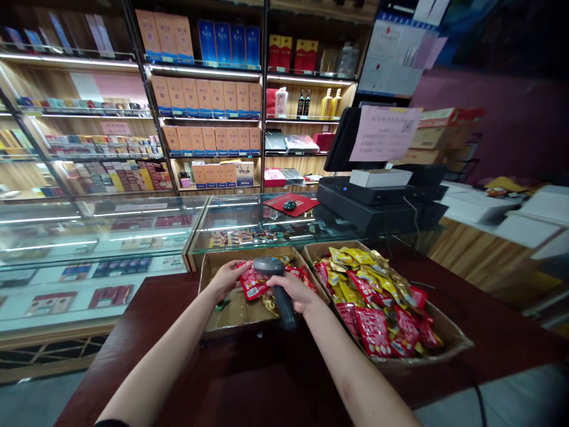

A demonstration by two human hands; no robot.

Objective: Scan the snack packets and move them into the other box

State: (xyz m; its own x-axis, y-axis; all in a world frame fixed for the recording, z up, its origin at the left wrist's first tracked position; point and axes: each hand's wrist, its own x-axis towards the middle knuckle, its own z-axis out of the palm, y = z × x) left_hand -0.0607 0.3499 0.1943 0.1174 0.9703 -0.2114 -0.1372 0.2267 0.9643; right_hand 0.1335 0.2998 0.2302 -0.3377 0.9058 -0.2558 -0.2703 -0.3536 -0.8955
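My right hand is wrapped round the handle of a dark barcode scanner. The scanner's head is over a red snack packet, which my left hand grips by its left side. A printed code shows on the packet's lower part. Both hands are above a shallow cardboard box with several red and gold packets at its right end. Touching its right side is a second cardboard box, heaped with red packets and yellow packets.
The boxes stand on a dark red table. Behind it is a glass display counter with a computer mouse on a red mat. A monitor and black machine stand at the right. Stocked shelves line the back wall.
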